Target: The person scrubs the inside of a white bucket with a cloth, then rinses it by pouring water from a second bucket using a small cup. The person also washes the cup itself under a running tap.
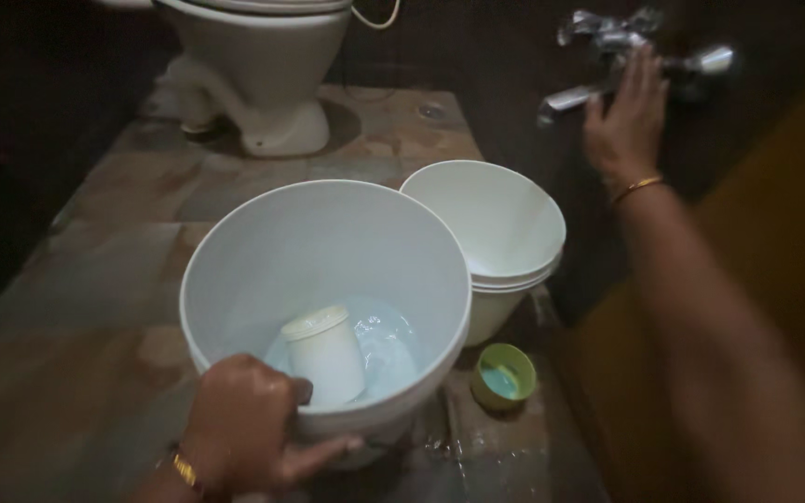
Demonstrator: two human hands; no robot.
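My left hand grips the near rim of a large white bucket that stands on the tiled floor. Inside the bucket a white jar with a lid sits in a little water. My right hand is raised to the metal wall tap at the upper right, fingers resting against it. A gold bangle circles each wrist.
Two stacked white buckets stand right behind the large one, under the tap. A small green cup sits on the wet floor to the right. A white toilet stands at the back. A dark wall runs along the right.
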